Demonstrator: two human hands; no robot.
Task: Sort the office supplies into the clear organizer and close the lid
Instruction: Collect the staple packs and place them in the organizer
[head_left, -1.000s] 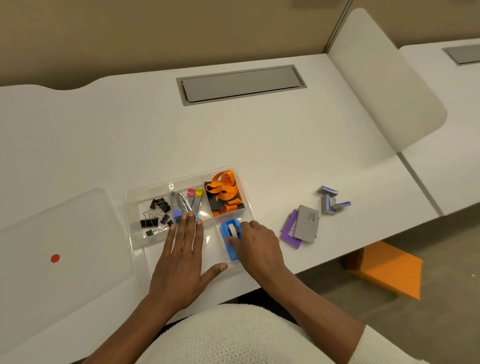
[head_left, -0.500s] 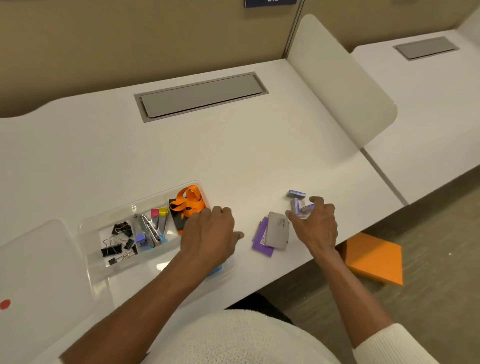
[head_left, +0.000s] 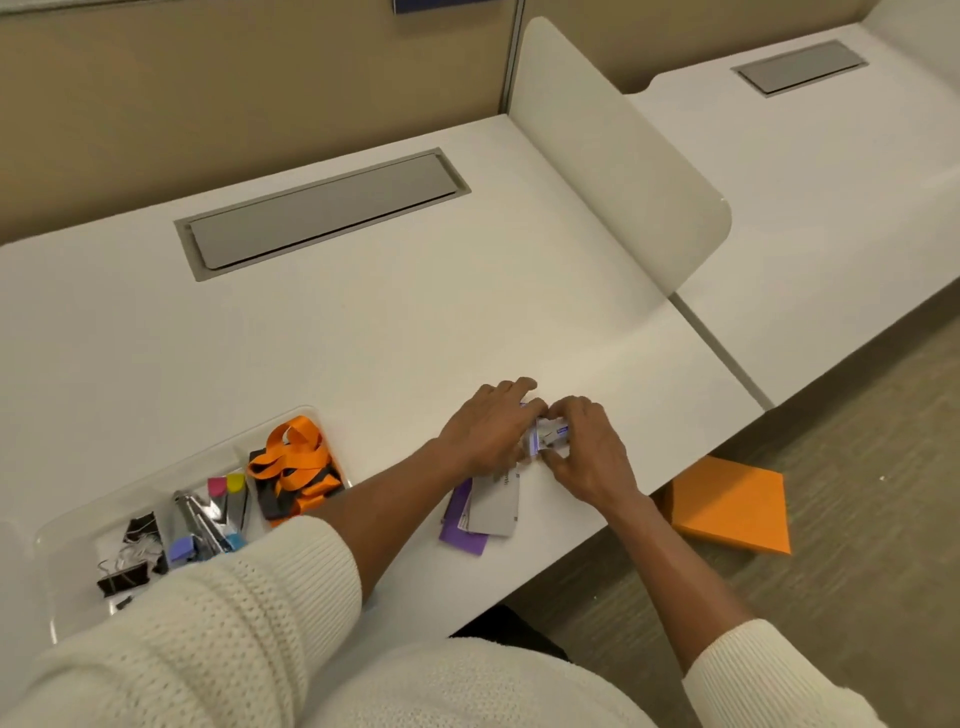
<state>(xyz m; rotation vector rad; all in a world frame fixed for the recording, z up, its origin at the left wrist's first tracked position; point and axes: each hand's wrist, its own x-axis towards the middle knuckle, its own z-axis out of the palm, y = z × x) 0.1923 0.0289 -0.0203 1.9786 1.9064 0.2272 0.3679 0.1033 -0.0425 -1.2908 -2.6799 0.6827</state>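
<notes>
The clear organizer (head_left: 78, 525) sits at the lower left of the frame, its long axis running from lower left up toward the centre, with its lid not on it; inside lie black binder clips (head_left: 127, 574), a bundle of highlighters (head_left: 218, 512) pointing up-frame, and an orange lanyard (head_left: 296, 467) in the upper-right compartment. Right of centre, both hands meet over small purple-and-white staple boxes (head_left: 550, 435): the left hand (head_left: 491, 428) reaches across palm down, its grip curled around them from the left, while the right hand (head_left: 587, 452) pinches them from the right with thumb and fingers (how many boxes are held cannot be told). Just below the hands a grey card (head_left: 496, 506) lies on purple sticky notes (head_left: 462, 535), tilted slightly left of upright. The white table (head_left: 363, 338) has a grey cable hatch (head_left: 322, 213) at upper left and a curved divider (head_left: 613, 156) at upper right. An orange pad (head_left: 732, 506) lies on the carpeted floor.
</notes>
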